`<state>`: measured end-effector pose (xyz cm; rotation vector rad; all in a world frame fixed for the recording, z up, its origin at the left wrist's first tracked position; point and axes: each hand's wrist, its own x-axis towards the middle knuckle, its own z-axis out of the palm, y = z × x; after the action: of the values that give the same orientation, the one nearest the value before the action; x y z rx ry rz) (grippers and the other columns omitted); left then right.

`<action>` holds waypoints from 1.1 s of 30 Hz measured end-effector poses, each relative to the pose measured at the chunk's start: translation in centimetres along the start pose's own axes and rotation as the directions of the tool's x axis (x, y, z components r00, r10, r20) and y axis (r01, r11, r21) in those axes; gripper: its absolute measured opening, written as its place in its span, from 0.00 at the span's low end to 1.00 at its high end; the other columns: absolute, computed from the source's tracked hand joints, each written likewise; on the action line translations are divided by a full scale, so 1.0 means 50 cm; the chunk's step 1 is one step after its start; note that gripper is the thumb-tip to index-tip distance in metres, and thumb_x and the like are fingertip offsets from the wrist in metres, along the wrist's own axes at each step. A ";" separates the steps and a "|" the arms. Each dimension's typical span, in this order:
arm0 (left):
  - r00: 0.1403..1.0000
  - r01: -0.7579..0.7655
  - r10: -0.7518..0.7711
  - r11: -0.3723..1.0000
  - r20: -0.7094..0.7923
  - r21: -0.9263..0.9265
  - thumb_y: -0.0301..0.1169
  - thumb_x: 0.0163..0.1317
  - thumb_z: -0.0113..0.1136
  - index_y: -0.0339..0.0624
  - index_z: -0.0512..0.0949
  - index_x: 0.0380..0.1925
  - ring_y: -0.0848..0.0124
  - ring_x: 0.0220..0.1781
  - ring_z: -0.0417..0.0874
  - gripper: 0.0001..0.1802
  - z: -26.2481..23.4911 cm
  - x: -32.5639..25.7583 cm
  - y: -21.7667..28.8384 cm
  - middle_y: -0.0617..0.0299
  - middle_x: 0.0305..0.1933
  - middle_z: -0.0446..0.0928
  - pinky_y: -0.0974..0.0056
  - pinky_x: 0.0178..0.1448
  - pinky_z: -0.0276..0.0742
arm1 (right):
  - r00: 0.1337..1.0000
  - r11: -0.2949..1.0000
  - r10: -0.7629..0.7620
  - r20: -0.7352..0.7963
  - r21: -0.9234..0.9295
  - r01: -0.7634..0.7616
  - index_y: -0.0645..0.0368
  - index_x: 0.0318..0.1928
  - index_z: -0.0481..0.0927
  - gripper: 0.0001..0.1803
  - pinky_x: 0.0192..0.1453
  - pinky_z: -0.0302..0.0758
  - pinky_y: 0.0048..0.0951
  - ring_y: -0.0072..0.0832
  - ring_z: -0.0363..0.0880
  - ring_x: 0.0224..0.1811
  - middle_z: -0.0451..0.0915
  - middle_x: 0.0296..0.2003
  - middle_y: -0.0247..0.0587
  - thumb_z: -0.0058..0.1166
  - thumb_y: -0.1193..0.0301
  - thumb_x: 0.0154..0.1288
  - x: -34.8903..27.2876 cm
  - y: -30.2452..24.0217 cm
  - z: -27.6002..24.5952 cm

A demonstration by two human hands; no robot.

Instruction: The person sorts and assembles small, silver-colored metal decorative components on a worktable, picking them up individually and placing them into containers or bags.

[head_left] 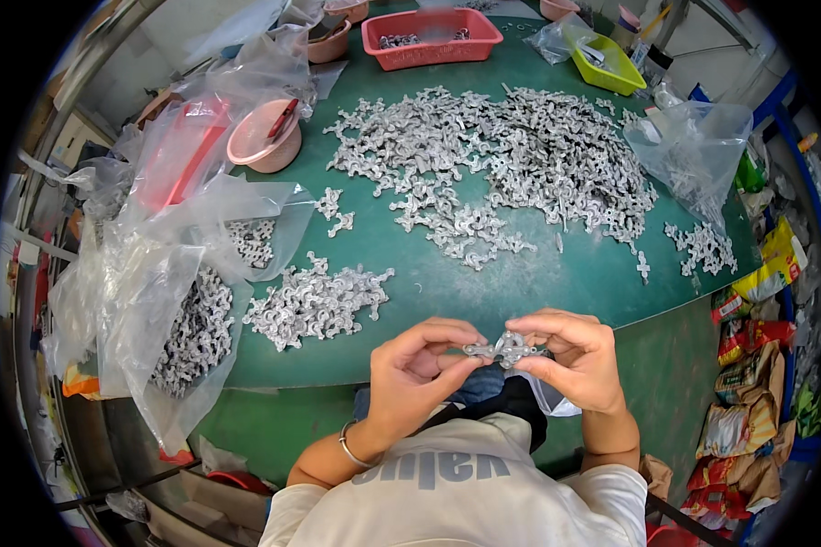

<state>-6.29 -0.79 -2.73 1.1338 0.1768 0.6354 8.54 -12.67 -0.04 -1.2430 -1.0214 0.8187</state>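
Note:
Between my two hands, just past the table's front edge, are small grey metal castings [511,347] with rounded lobes and a hole at the end; whether it is one piece or two pressed together I cannot tell. My left hand [420,369] pinches the left end between thumb and fingertips. The right end is gripped the same way by my right hand [579,358]. Ahead on the green table [483,296] spreads a large heap of similar castings [429,155]. A smaller pile [319,303] lies left of my left hand.
Clear plastic bags [128,283] holding castings crowd the left side. A pink bowl [266,146] with a red-handled tool stands behind them. At the back are a red tray [431,44] and a yellow-green basket [609,66]. Another bag [693,146] lies on the right, near colourful packets [748,383].

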 end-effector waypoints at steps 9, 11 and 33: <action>0.993 0.108 -0.111 0.991 -0.031 -0.079 0.09 0.50 0.52 0.23 0.70 0.39 0.63 0.45 0.77 0.13 -0.017 0.023 -0.024 0.48 0.43 0.70 0.63 0.51 0.77 | 0.998 0.993 -0.055 -0.019 -0.108 0.053 0.68 0.40 0.78 0.15 0.36 0.71 0.23 0.25 0.75 0.30 0.79 0.32 0.45 0.57 0.84 0.47 0.032 0.027 -0.019; 0.987 0.155 -0.158 0.984 -0.025 -0.089 0.09 0.50 0.52 0.23 0.71 0.38 0.63 0.45 0.77 0.13 -0.025 0.022 -0.028 0.47 0.44 0.71 0.62 0.51 0.77 | 0.997 0.990 -0.075 -0.023 -0.121 0.072 0.69 0.38 0.79 0.13 0.36 0.71 0.24 0.27 0.75 0.30 0.79 0.31 0.45 0.57 0.84 0.47 0.036 0.038 -0.024; 0.996 -0.085 0.080 0.976 0.033 0.201 0.11 0.44 0.60 0.28 0.74 0.31 0.66 0.39 0.79 0.12 0.015 0.027 -0.041 0.49 0.38 0.74 0.66 0.45 0.78 | 0.999 0.998 -0.054 0.009 0.019 0.054 0.71 0.43 0.76 0.12 0.38 0.68 0.25 0.28 0.72 0.34 0.76 0.36 0.48 0.47 0.78 0.59 0.032 0.037 -0.029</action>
<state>-4.06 -1.16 -4.00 1.3505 0.1768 0.6878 10.51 -11.40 -1.62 -1.1921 -1.0487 0.7918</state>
